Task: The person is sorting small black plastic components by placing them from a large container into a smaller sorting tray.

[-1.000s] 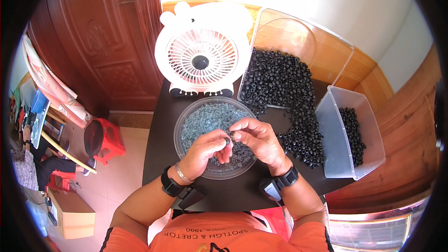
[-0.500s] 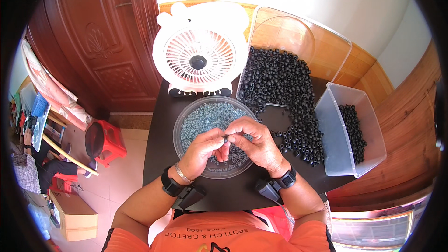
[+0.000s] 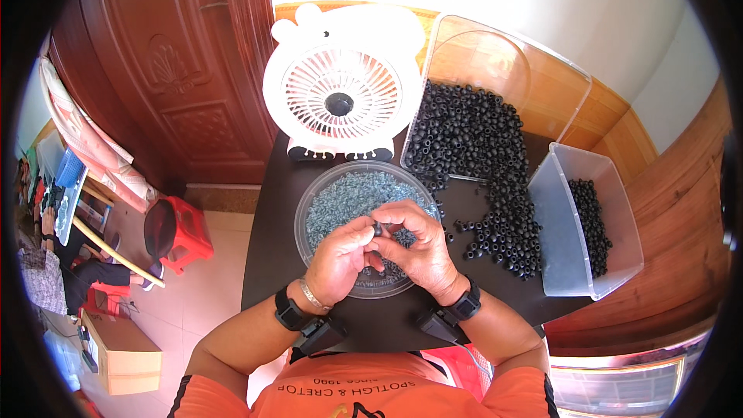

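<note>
My left hand [image 3: 339,257] and my right hand [image 3: 418,251] meet over a round clear tub [image 3: 299,220]. Their fingertips pinch one small black bead-like piece [image 3: 378,228] between them, partly covered by the fingers. Small pale blue, see-through ring-like pieces [image 3: 340,200] fill the tub below, and darker ones show under my hands. To the right of the tub, a heap of black hollow beads [image 3: 503,232] spreads over the dark table [image 3: 271,263].
Behind the heap, a clear box [image 3: 579,112] lies tipped, spilling black beads. A translucent bin [image 3: 561,224] with black beads stands at the right. A white animal-shaped fan [image 3: 340,101] stands behind the tub. Left on the floor are a red stool [image 3: 190,236] and a carton [image 3: 128,360]; a person sits beyond.
The view has shifted slightly, so table and containers sit a little further right. My hands stay together over the tub, and the fingers have shifted a little around the black bead.
</note>
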Motion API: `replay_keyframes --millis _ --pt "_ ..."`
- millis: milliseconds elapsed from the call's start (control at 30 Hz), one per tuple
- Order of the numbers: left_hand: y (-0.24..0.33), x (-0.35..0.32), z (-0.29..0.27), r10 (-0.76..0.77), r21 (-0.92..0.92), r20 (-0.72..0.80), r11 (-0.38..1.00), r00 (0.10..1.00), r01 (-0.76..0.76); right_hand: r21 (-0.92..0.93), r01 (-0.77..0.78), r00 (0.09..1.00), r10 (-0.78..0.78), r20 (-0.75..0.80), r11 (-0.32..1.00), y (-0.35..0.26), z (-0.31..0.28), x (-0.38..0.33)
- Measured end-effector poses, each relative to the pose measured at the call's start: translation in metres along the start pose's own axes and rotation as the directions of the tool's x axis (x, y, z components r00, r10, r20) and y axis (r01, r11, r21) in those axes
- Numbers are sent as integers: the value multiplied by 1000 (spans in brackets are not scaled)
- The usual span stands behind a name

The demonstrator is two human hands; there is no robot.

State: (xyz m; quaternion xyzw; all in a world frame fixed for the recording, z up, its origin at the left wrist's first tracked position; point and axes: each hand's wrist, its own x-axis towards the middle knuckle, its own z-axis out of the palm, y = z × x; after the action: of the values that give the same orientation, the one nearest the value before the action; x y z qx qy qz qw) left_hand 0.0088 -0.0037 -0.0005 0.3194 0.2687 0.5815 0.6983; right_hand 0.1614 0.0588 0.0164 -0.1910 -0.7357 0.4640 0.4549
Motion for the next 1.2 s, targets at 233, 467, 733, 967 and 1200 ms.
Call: replay_keyframes --millis 233,467,733,967,1200 --pt "-1 0 4 1 -38 29 999 1000 0 -117 54 999 -54 5 992 -1 -2 0" --pt "2 0 5 76 223 8 972 997 -75 316 -160 985 131 111 935 4 -15 1" --pt "1 0 5 66 276 0 959 998 -63 501 -310 947 216 238 808 2 -19 6" --pt "1 0 1 16 228 21 974 1000 -20 536 -340 937 231 262 773 3 -20 6" --pt "1 1 2 61 349 23 935 998 -65 538 -382 924 308 227 752 2 -22 6"
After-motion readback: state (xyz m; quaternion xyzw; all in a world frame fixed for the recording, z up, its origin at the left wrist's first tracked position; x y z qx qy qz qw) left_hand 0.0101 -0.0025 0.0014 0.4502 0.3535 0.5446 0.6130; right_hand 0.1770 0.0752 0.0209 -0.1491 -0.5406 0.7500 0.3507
